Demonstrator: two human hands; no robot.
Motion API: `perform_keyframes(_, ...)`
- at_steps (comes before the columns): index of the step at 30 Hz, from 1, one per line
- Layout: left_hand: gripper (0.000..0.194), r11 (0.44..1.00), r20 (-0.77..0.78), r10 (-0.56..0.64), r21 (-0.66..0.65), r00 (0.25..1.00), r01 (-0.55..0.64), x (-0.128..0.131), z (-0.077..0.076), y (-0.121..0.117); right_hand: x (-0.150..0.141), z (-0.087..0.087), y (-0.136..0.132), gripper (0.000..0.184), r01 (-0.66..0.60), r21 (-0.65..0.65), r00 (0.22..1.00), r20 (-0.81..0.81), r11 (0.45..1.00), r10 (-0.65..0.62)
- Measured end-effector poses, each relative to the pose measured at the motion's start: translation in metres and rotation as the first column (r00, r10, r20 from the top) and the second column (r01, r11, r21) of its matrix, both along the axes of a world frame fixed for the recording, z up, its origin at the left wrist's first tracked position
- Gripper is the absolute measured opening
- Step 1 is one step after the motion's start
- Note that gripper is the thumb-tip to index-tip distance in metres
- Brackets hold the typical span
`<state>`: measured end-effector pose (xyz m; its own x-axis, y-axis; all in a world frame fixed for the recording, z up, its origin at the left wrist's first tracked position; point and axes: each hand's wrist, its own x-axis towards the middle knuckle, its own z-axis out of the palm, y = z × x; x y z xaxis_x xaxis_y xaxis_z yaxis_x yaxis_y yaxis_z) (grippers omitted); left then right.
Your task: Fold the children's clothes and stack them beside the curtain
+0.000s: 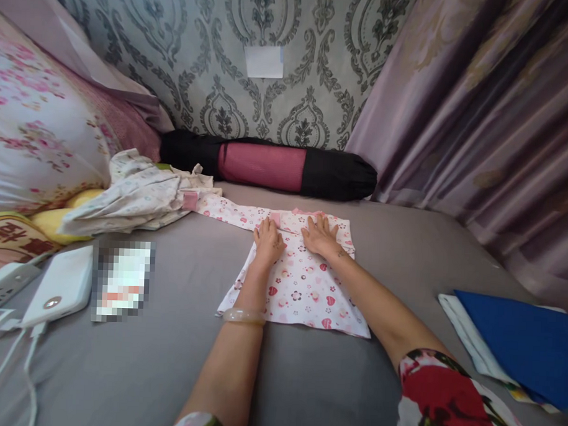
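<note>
A small white long-sleeved shirt (304, 288) with pink hearts and flowers lies spread on the grey bed sheet. One sleeve stretches out to the left, its pink cuff touching a heap of clothes; the other is folded across the upper body of the shirt. My left hand (269, 240) rests flat near the pink cuff on the chest, fingers apart. Beside it, my right hand (321, 236) presses on the folded part near the pink collar, its fingers spread. Neither hand grips anything. My forearms cover parts of the shirt's lower edges.
Crumpled light clothes (140, 192) lie at the left, near a floral pillow (40, 117). A black and pink roll bag (267, 166) lies along the wall. At the left are a white power bank (60, 286) with cables and a power strip (9, 284). Folded blue cloth (517, 339) sits at the right.
</note>
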<state>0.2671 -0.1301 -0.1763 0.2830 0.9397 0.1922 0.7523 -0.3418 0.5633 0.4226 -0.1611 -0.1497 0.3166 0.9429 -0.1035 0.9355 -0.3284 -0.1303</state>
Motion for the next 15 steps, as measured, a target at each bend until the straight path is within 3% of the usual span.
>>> perform_keyframes(6,0.054,0.996,0.206,0.075,0.035,0.976,-0.084,-0.004,0.001,0.012,-0.045,0.003,0.017,0.060,-0.317,0.097,0.948,-0.005,0.943,0.319)
perform_keyframes(10,0.040,0.993,0.246,0.110,0.006,0.963,-0.115,-0.007,0.005,0.016,-0.064,0.000,0.033,0.059,-0.355,0.068,0.934,-0.002,0.932,0.356)
perform_keyframes(15,0.040,0.992,0.311,0.126,-0.021,0.942,-0.125,-0.006,0.003,0.016,-0.067,-0.007,0.040,0.058,-0.354,0.056,0.935,-0.008,0.934,0.354)
